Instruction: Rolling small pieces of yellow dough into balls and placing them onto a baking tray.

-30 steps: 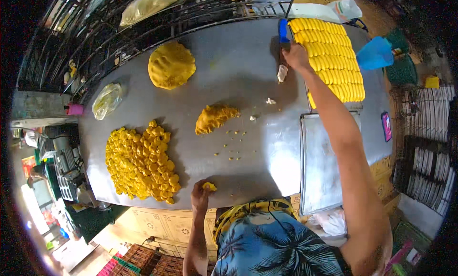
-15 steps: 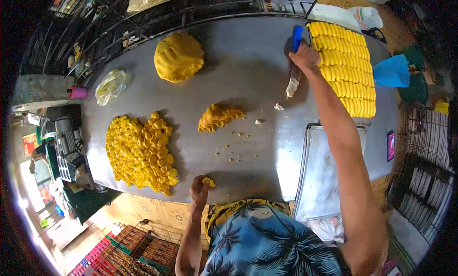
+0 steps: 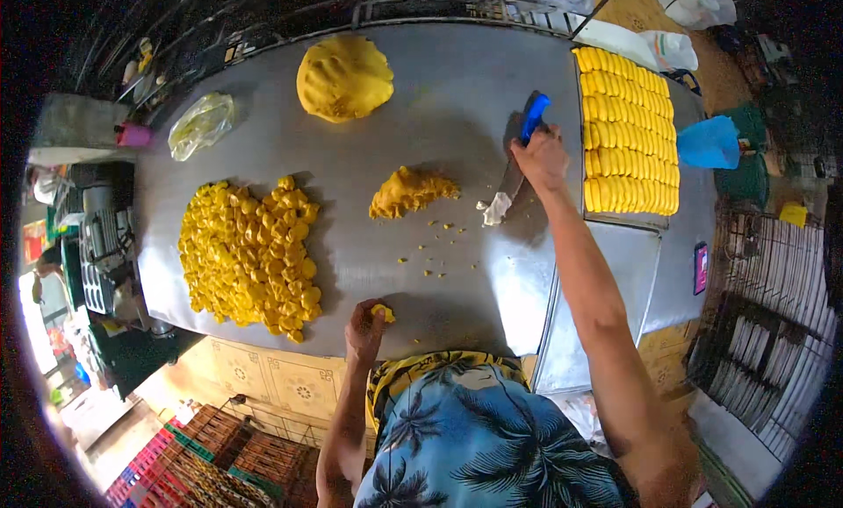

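Two bare hands show, each closed on one thing: the left hand [image 3: 363,328] has its fingers curled around one small yellow piece [image 3: 384,313], and the right hand [image 3: 543,161] is clamped on one blue-handled tool [image 3: 533,117]. The piece sits at the left fingertips, above the near edge of the metal table [image 3: 457,86]; it looks soft, bright yellow and uneven. The tool's handle sticks out beyond the right fist, and its dark, narrow part runs back below it to one crumpled white scrap [image 3: 498,208]; whether the two touch, I cannot tell. Left of the left hand lies one heap of yellow pieces [image 3: 250,258], glossy, rounded and too many to count. Ahead of that hand lie a scatter of crumbs, one ragged dough chunk [image 3: 411,194] and, farther off, one large dented dough mound [image 3: 345,79]. Just right of the right hand, one tray [image 3: 628,218] bears six rows of smooth yellow rolls [image 3: 628,139].
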Demonstrator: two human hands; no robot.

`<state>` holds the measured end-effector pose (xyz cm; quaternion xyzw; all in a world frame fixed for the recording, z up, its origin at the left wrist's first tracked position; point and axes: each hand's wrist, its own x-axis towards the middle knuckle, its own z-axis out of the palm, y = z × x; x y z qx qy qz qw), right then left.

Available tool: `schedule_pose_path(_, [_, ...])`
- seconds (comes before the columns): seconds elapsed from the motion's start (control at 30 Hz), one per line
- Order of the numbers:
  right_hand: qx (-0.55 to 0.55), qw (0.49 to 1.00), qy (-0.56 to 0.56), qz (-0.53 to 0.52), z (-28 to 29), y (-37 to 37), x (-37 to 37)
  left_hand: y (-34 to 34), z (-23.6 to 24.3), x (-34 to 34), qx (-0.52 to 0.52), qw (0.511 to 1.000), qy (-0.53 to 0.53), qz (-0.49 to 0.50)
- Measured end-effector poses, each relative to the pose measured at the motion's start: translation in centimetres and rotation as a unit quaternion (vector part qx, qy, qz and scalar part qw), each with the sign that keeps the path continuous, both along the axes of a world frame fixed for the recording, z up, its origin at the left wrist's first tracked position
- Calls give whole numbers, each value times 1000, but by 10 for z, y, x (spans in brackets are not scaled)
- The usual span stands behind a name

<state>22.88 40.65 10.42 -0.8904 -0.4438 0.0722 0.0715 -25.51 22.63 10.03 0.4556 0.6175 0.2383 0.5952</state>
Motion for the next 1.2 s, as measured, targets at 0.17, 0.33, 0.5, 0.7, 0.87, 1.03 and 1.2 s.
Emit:
schedule_pose_path(0.17, [-13,999,-32,0,12,-18,-26,3,-3,1,-4,1000,-10,7])
schedule_pose_path(0.33, [76,995,6,63,29,-43,-49,6,-8,-8,-2,999,-19,-30])
schedule_pose_path(0.5, [166,936,127,283,12,-41,-129,15,-13,-13,-5,994,-13,-111])
schedule_pose_path(0.7, [34,906,316,281,1,17,-185,19,-21,-17,-55,992,-49,-107])
schedule_pose_path(0.87, [34,888,263,376,17,11,-191,15,-35,-22,-27,991,-56,-122])
schedule_pose_path(1.03, [-63,862,256,433,33,9,-186,26,-35,-23,10,982,-77,-171])
schedule_pose_path(1.2, [113,916,87,375,22,-17,-234,41,-30,-31,-14,969,-72,-236])
